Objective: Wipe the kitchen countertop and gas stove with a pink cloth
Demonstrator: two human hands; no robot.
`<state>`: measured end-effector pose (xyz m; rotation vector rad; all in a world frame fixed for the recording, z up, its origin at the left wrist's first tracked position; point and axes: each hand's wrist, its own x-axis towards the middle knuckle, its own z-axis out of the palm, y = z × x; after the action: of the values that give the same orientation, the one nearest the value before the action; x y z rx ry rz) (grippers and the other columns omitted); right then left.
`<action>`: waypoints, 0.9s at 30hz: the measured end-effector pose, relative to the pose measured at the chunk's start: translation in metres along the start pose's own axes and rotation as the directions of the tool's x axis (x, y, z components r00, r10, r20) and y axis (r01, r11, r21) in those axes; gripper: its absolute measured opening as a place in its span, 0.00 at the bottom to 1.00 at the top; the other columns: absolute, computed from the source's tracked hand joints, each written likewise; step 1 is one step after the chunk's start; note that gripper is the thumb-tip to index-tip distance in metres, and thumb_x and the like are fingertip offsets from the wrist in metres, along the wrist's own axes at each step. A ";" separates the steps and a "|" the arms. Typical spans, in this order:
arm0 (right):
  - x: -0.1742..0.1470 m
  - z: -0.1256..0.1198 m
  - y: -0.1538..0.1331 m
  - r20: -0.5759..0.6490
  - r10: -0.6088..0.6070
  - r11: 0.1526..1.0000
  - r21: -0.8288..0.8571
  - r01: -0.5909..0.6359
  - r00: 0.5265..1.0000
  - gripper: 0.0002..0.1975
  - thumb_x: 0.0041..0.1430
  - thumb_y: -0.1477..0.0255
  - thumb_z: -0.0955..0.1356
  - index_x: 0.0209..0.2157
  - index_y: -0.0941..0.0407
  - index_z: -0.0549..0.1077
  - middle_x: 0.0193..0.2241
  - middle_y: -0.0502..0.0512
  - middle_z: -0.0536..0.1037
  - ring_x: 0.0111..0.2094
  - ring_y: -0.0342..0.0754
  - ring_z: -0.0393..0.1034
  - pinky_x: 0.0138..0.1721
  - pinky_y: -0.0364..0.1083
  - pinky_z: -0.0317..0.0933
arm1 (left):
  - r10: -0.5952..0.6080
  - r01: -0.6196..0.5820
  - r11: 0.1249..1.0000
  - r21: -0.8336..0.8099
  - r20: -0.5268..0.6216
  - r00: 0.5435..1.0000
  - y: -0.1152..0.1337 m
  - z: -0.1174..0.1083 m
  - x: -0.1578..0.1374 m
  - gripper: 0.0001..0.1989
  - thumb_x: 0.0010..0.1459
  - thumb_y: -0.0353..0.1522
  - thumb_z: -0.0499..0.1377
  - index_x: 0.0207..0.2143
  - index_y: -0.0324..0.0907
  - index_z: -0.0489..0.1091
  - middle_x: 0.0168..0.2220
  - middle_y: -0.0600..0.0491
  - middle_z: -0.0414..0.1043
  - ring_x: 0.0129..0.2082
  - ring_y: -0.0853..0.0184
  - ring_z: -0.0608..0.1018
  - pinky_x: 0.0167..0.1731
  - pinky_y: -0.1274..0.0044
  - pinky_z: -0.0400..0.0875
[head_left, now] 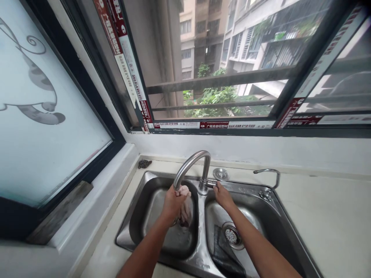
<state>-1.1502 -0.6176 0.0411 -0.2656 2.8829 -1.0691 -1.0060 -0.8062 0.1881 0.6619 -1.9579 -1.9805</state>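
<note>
A curved metal faucet [206, 166] stands at the back of the double sink, its spout turned over the left basin [150, 216]. Just under the spout's end, my left hand [172, 206] is closed on a limp pinkish bundle [185, 212]. The bundle hangs down into the basin and looks wet and crumpled; whether it is cloth or raw meat I cannot tell. My right hand [223, 196] reaches over the right basin, its fingers closed around the faucet handle [211, 184] on the faucet's right side.
In the right basin [261, 224] are a drain strainer [232, 235] and a crumpled dark sheet or bag [224, 255]. A round metal drain cover [220, 173], a thin curved tap [275, 175] and a dark scouring pad [144, 163] sit along the back. A window [214, 125] rises behind.
</note>
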 end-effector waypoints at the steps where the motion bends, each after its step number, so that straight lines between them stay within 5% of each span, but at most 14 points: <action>1: 0.000 -0.001 0.000 0.005 0.004 1.000 -0.003 -0.004 1.000 0.26 0.65 0.66 0.60 0.61 0.61 0.66 0.52 0.67 0.78 0.55 0.58 0.72 0.56 0.53 0.63 | 0.015 -0.015 1.000 0.017 0.002 1.000 0.000 0.000 0.002 0.11 0.39 0.33 0.68 0.24 0.44 0.68 0.20 0.61 0.66 0.24 0.71 0.68 0.29 0.78 0.63; 9: 0.000 -0.007 -0.003 0.047 0.022 1.000 -0.011 -0.022 0.999 0.28 0.64 0.63 0.62 0.62 0.61 0.66 0.53 0.69 0.77 0.55 0.60 0.72 0.57 0.54 0.62 | 0.073 -0.074 0.995 0.061 0.007 0.997 -0.003 -0.003 0.002 0.13 0.40 0.33 0.69 0.23 0.45 0.66 0.20 0.60 0.64 0.26 0.70 0.70 0.32 0.78 0.64; 27: 0.005 -0.013 0.003 0.094 0.017 1.000 -0.026 -0.015 0.995 0.29 0.66 0.64 0.60 0.65 0.59 0.63 0.52 0.65 0.78 0.55 0.58 0.72 0.57 0.53 0.62 | -0.064 0.066 0.997 -0.036 0.068 0.996 -0.009 -0.003 -0.006 0.14 0.39 0.36 0.69 0.28 0.44 0.68 0.26 0.58 0.71 0.27 0.69 0.72 0.31 0.77 0.66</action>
<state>-1.1571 -0.6079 0.0496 -0.2856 2.8115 -0.9901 -0.9984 -0.8052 0.1797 0.6664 -1.9550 -2.0986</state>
